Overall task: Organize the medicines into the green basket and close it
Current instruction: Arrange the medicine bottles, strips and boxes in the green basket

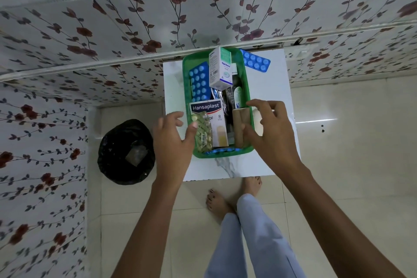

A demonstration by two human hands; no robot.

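Observation:
A green basket (246, 79) stands on a small white table (270, 88). Inside it lie a blue blister pack (199, 84), a white Optibex box (221, 67), a Hansaplast box (214, 119), a yellowish-green tablet strip (203, 133) and a tan roll (240, 124). Another blue blister pack (256, 61) rests outside, past the basket's far right corner. My left hand (172, 142) hovers at the basket's left near edge, fingers apart, its thumb over the green strip. My right hand (273, 128) spreads over the right near corner, thumb touching the tan roll. No lid is in view.
A black bin (126, 151) with a bag liner stands on the tiled floor left of the table. Flowered wall panels rise behind and to the left. My bare feet (228, 198) and pale trousers are just in front of the table.

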